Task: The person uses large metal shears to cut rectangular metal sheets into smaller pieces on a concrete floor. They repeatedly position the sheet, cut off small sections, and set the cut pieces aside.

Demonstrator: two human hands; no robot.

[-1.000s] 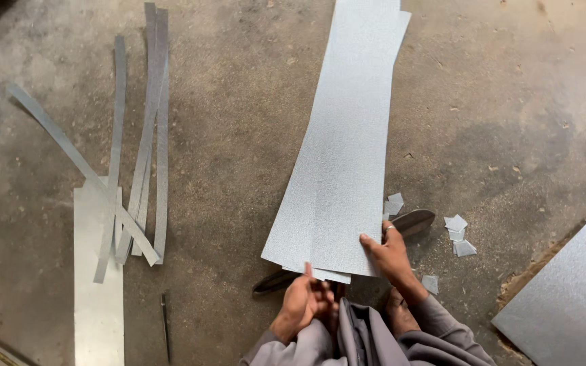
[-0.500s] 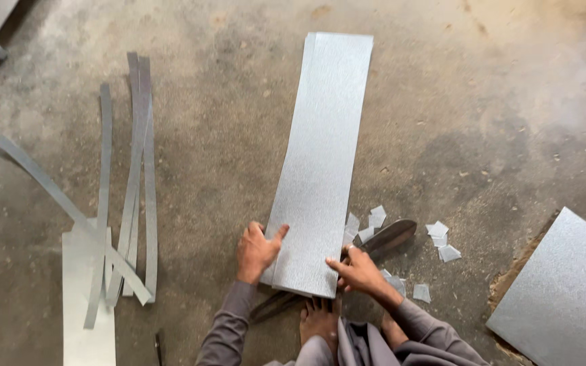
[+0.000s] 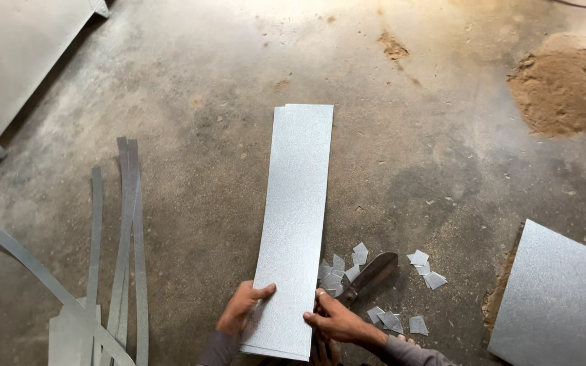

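Sheets: a stack of long grey metal sheets (image 3: 296, 224) lies flat on the concrete floor (image 3: 415, 135), its long side running away from the person. At the far end a second edge shows beside the top one, so the stack is not fully even there.
Change: one second ago the stack was lifted and tilted, reaching past the top of the view; half a second ago it was already down; now it lies lower in the view, with both hands on its near end.
Meaning: the stack looks put down, and the hands seem to be squaring its near edges.
Left hand: the left hand (image 3: 242, 306) rests at the left edge of the stack, thumb on top, fingers loosely bent, not closed around anything.
Right hand: the right hand (image 3: 337, 320) presses the right edge, fingers spread and flat, gripping nothing.
Snips: dark tin snips (image 3: 369, 275) lie on the floor just right of the stack, untouched.
Scraps: small cut pieces (image 3: 388, 288) are scattered around the snips.
Strips: long narrow strips (image 3: 125, 237) lie well apart on the left.
Other sheet: another sheet (image 3: 561, 298) lies at the right.
Sand: a sand heap (image 3: 564, 95) is far right.
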